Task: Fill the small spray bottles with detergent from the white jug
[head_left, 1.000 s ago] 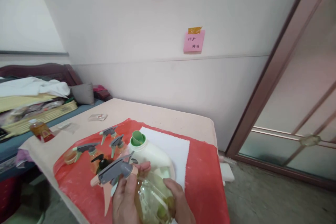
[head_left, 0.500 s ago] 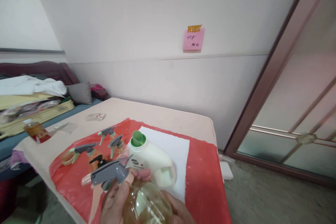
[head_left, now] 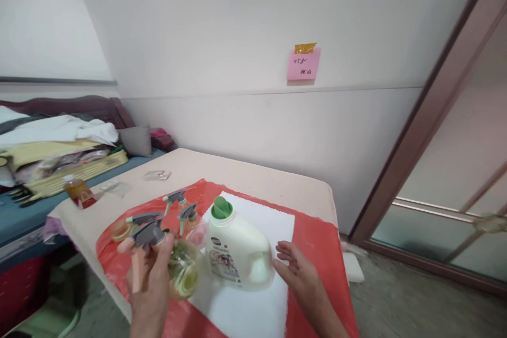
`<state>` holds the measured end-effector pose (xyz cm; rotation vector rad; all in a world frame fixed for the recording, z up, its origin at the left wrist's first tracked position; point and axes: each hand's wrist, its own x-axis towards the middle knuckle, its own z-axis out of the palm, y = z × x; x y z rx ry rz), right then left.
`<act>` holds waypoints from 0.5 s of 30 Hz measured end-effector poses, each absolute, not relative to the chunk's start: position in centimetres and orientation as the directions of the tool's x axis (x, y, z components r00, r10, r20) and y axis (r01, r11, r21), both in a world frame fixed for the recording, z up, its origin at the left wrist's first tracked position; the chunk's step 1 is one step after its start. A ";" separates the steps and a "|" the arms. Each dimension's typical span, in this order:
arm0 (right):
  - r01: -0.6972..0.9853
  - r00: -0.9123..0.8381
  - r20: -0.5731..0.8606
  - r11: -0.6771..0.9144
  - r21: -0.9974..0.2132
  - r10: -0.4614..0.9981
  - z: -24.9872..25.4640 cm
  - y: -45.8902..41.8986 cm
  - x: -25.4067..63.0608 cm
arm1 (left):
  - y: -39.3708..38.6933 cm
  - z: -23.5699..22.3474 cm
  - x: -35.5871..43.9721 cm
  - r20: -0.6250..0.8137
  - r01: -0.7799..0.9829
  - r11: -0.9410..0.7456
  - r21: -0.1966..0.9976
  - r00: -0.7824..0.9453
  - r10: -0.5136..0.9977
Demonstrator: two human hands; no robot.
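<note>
My left hand is wrapped around the neck of a clear spray bottle with a grey and pink trigger head. The bottle is tilted and held above the sheet. To its right, a pale green detergent jug stands upright on a white sheet, a green cup-like cap at its mouth. My right hand is open beside the jug's handle side, its fingers spread and nothing in them. Whether the fingertips touch the jug I cannot tell.
Several smaller trigger spray bottles stand behind my left hand on red plastic. A bottle of amber liquid is at the table's left edge. Behind the table is a wall with a pink note; a framed door is at right.
The spray bottle has moved left, from both hands into my left hand alone. My right hand has let go of it and moved right, beside the jug. The view has shifted slightly.
</note>
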<state>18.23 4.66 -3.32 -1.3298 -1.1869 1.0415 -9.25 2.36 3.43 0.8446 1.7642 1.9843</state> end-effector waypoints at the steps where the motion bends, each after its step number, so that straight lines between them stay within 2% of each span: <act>1: 0.104 0.135 0.035 0.021 -0.994 0.990 -3.6 4.8 18.1 | 2.3 3.4 -9.2 0.195 0.171 -0.097 0.980 -0.765 0.614; 4: 0.108 0.110 0.052 0.040 -0.993 0.993 -4.1 5.2 17.7 | 2.5 3.3 -8.6 0.145 0.199 0.010 0.980 -0.745 0.651; 9: 0.095 0.016 0.059 0.057 -0.994 0.998 -4.1 6.0 16.9 | 3.1 3.1 -7.8 0.124 0.138 -0.043 0.990 -0.664 0.737; 15: 0.087 -0.091 0.063 0.071 -0.994 0.994 -4.0 6.0 16.4 | 3.3 3.3 -7.6 0.105 0.137 -0.017 0.990 -0.662 0.742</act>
